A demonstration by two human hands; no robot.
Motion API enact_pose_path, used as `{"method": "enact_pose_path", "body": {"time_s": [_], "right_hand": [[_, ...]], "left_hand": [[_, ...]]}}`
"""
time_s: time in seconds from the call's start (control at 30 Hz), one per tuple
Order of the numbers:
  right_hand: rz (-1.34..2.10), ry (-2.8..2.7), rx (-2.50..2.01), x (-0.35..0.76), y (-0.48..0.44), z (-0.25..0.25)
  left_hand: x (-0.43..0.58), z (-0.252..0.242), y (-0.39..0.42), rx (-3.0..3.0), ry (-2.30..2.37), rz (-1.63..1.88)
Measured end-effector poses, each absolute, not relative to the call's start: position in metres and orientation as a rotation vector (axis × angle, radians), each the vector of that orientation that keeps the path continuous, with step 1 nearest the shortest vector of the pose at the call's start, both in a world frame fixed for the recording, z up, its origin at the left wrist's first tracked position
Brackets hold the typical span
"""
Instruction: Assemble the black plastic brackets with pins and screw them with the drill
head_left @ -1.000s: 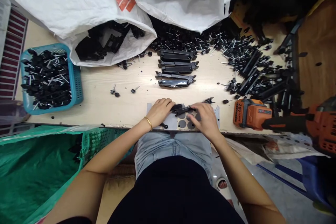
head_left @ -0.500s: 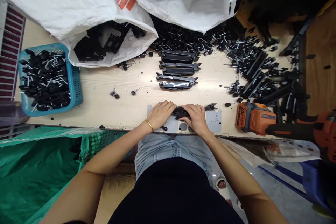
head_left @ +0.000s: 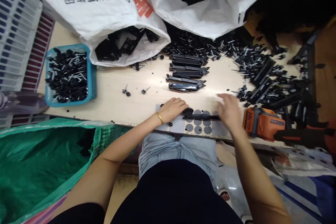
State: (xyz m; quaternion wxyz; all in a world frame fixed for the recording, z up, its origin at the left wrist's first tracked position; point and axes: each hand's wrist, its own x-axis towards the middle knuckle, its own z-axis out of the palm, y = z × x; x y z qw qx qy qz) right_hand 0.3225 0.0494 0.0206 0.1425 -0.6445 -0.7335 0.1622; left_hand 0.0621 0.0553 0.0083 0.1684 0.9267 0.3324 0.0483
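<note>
You are sitting at the pale surface [head_left: 112, 106], and your left hand [head_left: 172, 109] is lying palm-down over the left side of a flat plate [head_left: 198, 130] marked with grey circles. Its fingers [head_left: 181, 104] are keeping close together, their tips touching or almost touching the left end of a black bar [head_left: 201, 116]; I cannot tell whether they are pinching it. The bar is lying lengthwise across the plate, above the lower circles. Your right hand [head_left: 229, 112] is showing blurred at the bar's right end, its fingers standing apart; whether any of them are touching the bar, I cannot tell.

Farther out in front of you, more black bars [head_left: 187, 86] are lying in a stacked row. To their left, a pin [head_left: 144, 91] with a black head is lying loose, and well beyond it a blue basket [head_left: 92, 80] is holding a heap of similar pins. An orange power tool [head_left: 265, 123] is lying just to the right of your right hand, with a pile of pins [head_left: 248, 59] spreading beyond it. A white sack [head_left: 105, 14] is gaping open over the surface's far left, showing black parts inside.
</note>
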Motion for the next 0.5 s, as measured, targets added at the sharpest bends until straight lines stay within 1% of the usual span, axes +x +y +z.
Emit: {"method": "enact_pose_path", "body": {"time_s": [0.1, 0.17, 0.2, 0.27, 0.33, 0.43, 0.5], "right_hand": [[0.306, -2.095, -2.348, 0.353, 0.068, 0.035], [0.349, -2.149, -2.575, 0.363, 0.069, 0.037], [0.404, -2.176, -2.610, 0.366, 0.067, 0.036], [0.458, -2.189, -2.600, 0.370, 0.064, 0.028], [0.383, -2.148, -2.521, 0.373, 0.070, 0.017], [0.259, -2.041, -2.261, 0.377, 0.093, 0.005], [0.271, -1.882, -2.095, 0.374, 0.107, 0.007]], "left_hand": [[0.049, 0.017, 0.048, 2.608, 1.039, 0.340], [0.029, 0.020, 0.044, 2.509, 1.310, 0.463], [0.016, 0.019, 0.044, 2.431, 1.492, 0.506], [-0.011, 0.013, 0.046, 2.245, 1.836, 0.529], [-0.035, 0.002, 0.053, 2.094, 2.015, 0.475], [-0.055, -0.011, 0.067, 1.969, 2.003, 0.475], [-0.060, -0.011, 0.071, 1.911, 1.982, 0.557]]}}
